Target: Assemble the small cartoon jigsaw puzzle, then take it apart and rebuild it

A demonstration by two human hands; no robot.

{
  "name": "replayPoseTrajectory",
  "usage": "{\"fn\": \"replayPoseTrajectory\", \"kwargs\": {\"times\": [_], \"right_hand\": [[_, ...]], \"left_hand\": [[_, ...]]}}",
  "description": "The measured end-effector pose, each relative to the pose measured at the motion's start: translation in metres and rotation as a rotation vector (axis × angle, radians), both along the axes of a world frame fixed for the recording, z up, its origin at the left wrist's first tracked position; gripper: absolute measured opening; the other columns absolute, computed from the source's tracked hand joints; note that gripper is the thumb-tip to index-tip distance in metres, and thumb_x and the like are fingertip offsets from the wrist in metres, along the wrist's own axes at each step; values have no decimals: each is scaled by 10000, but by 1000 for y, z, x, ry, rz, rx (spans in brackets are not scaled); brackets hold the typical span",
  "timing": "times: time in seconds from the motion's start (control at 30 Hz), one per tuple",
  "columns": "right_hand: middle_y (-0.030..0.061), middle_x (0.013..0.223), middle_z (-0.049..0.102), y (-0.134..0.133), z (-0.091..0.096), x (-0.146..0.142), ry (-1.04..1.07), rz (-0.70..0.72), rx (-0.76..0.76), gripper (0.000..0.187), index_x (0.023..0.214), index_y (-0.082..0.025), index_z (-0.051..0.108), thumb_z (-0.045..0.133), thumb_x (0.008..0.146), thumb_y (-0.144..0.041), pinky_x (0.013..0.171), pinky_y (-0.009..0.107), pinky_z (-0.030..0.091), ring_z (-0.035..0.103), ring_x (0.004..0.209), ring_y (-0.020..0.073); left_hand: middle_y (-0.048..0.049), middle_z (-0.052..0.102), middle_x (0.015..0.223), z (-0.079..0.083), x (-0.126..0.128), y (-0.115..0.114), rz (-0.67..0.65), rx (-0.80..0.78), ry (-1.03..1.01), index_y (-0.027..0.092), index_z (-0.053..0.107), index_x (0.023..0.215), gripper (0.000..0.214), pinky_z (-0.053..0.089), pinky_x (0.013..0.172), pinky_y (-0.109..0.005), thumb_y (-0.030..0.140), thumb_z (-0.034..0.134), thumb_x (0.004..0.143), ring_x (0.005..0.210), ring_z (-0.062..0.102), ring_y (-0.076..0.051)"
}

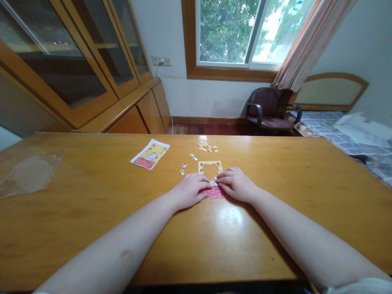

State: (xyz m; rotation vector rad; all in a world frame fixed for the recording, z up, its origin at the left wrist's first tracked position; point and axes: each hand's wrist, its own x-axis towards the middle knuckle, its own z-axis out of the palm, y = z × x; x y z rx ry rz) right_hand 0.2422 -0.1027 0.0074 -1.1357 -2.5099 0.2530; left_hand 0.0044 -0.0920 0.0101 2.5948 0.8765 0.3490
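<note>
Both forearms angled inward from the near corners, meeting at mid-table, wrists low and palms down. Left hand (188, 191) nearly flat, fingers extended rightward and lightly curled, fingertips on the near edge of the part-built jigsaw puzzle (210, 168), no grip visible. Right hand (235, 184) palm-down, fingers pointing left and slightly curled, fingertips at a pale puzzle piece (213, 183) in the middle of the puzzle; whether pinched or only touched, impossible to tell. Puzzle lying just in front of both hands, near the table's centre: pink near section assembled, yellow border around an unfilled middle. On the wooden table (92, 212), a cluster of loose pieces (208, 147) at the far side, a few stray pieces (183, 169) just left of the puzzle, and a printed picture card (150, 154) farther left, tilted. Clear plastic sheet (30, 173) at the far-left edge. Beyond the table, a glass-fronted wooden cabinet (76, 61) on the left, a dark armchair (263, 108) under the window (239, 34), and a bed with a checked cover (352, 143) on the right.
</note>
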Motion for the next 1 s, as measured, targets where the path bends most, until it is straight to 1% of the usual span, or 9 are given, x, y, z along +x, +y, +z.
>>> {"fn": "replayPoseTrajectory", "kwargs": {"times": [0.27, 0.47, 0.67, 0.8, 0.83, 0.9, 0.93, 1.0], "right_hand": [[58, 1005, 706, 0, 2, 0, 18, -28, -5, 183, 927, -223, 722, 544, 884, -238, 818, 365, 377, 562, 890, 196], [57, 1016, 713, 1, 1, 0, 8, -4, -24, 205, 945, -216, 726, 531, 894, -250, 807, 364, 376, 572, 884, 192], [58, 1005, 718, 2, 0, 0, 11, -10, -21, 199, 938, -222, 729, 537, 892, -249, 800, 367, 382, 583, 877, 191], [65, 997, 718, 2, -2, -1, 20, -6, -5, 202, 934, -224, 730, 534, 897, -258, 795, 369, 386, 586, 874, 194], [67, 996, 717, 3, -2, -1, 23, -6, -1, 203, 934, -224, 730, 533, 898, -257, 795, 369, 387, 587, 874, 193], [68, 1003, 714, 3, -3, 0, 29, -5, 5, 206, 933, -222, 729, 527, 902, -254, 797, 369, 389, 589, 876, 192], [66, 1010, 713, 4, -4, 0, 32, -6, 8, 208, 931, -222, 728, 524, 903, -251, 800, 369, 390, 590, 879, 191], [64, 1026, 708, 4, -5, 0, 37, -5, 10, 210, 928, -222, 728, 520, 904, -246, 807, 370, 392, 591, 888, 192]], "left_hand": [[-26, 640, 1138, 1, 1, -1, 4, -13, -5, 270, 661, 1097, 261, 383, 978, -412, 298, 607, 843, 1092, 531, -223], [-28, 637, 1146, 2, 1, -1, 8, -13, 3, 269, 660, 1098, 267, 382, 979, -415, 299, 614, 837, 1098, 531, -226], [-36, 639, 1143, 3, 1, -1, 4, -10, 6, 272, 662, 1092, 262, 385, 977, -416, 300, 604, 838, 1097, 535, -230], [-40, 661, 1087, 5, 1, 0, 7, 13, -27, 258, 670, 1053, 222, 401, 963, -395, 300, 552, 869, 1057, 556, -215], [-40, 669, 1057, 6, 1, 1, 25, 27, -31, 250, 675, 1026, 211, 408, 954, -387, 297, 530, 881, 1038, 564, -209], [-42, 678, 1016, 6, -2, 5, 109, 66, -25, 234, 678, 982, 213, 417, 941, -384, 292, 491, 897, 1006, 574, -207], [-46, 678, 1016, 6, -4, 9, 177, 92, -15, 227, 676, 972, 222, 418, 938, -390, 293, 476, 902, 1000, 576, -211], [-63, 663, 1077, 4, -10, 17, 330, 151, 10, 222, 666, 1013, 252, 409, 955, -418, 312, 457, 905, 1029, 569, -231]]}}
